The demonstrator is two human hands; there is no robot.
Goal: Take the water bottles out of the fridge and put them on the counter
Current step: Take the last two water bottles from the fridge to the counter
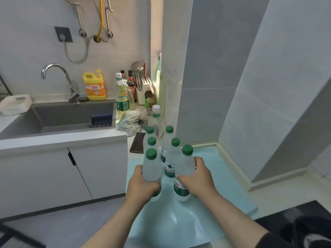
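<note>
Several clear water bottles with green caps stand in two rows on a pale blue counter top (211, 169). My left hand (141, 183) grips the nearest bottle of the left row (151, 169) around its middle. My right hand (198, 178) grips the nearest bottle of the right row (184, 165), which tilts slightly to the right. Behind them stand a second right-row bottle (172, 158), a far right one (167, 138), and two more left-row bottles (151, 141). The fridge is not in view.
A dark phone (137, 143) lies just left of the bottles. Behind are a crumpled cloth (129, 122), an oil bottle (122, 97), sauce bottles, a knife block (146, 90) and a white-capped bottle (156, 111). A grey sink (62, 115) with tap and yellow detergent jug (94, 86) sits left. Tiled walls rise right.
</note>
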